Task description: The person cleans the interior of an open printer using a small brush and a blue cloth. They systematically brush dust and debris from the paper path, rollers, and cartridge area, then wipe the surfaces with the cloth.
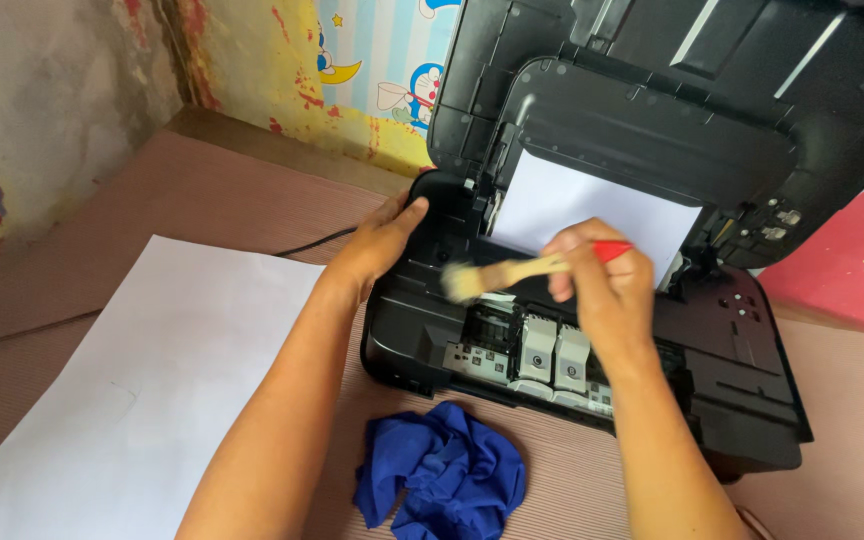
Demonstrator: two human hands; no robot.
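a ribbed brown table (202,200) carries everything. a white sheet (142,390) lies flat on its left part. a black printer (712,380) stands on the right, a crumpled blue cloth (442,480) just before it. a black cable (317,242) runs behind the sheet.

Both forearms bare from the frame's lower edge to the wrist; no sleeve, glove, watch, bracelet or ring seen on either. Left hand (377,245): back of hand faces camera, fingers together, thumb set apart; nails cannot be made out. Right hand (602,285): back and knuckles face camera, fingers curled. Short unpainted nails. No marks, bandages or tattoos visible on hands or forearms.
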